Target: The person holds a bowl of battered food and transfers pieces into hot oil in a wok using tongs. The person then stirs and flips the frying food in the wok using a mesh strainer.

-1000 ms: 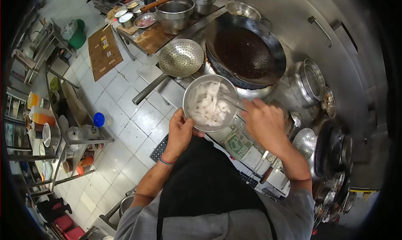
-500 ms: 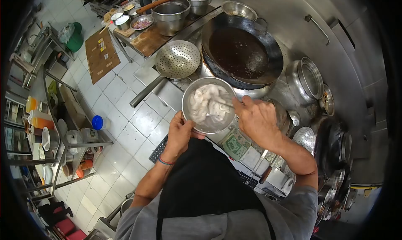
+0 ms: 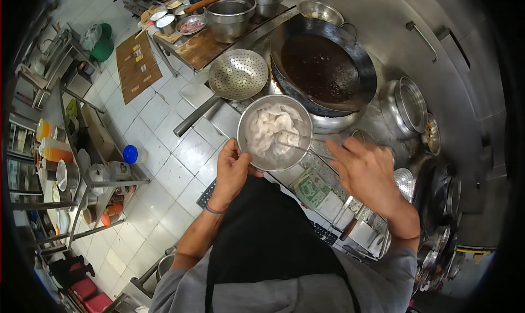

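Note:
A round metal bowl (image 3: pixel 245 149) is tilted toward me over the stove's front edge. My left hand (image 3: pixel 232 168) grips its near-left rim, thumb on top and fingers underneath. Pale, wet, floppy pieces coated in a whitish liquid (image 3: pixel 277 128) lie heaped inside; I cannot make out what food they are. A thin metal utensil (image 3: pixel 298 147) dips into the bowl from the right, its working end buried in the pieces. At its outer end my right hand (image 3: pixel 363 171) is closed on the handle, somewhat smeared by motion. What kind of utensil it is does not show clearly.
Beyond the bowl sits a large wok (image 3: pixel 322 67) of dark oil. A perforated strainer ladle (image 3: pixel 239 75) lies left of it, its handle over the counter edge. Metal pots (image 3: pixel 410 102) stand at right, and a folded green cloth (image 3: pixel 310 187) lies below. Tiled floor extends left.
My right hand has moved right and down, away from the bowl's rim, with more of the utensil exposed. The pale pieces have shifted into a higher heap. My left hand still holds the bowl.

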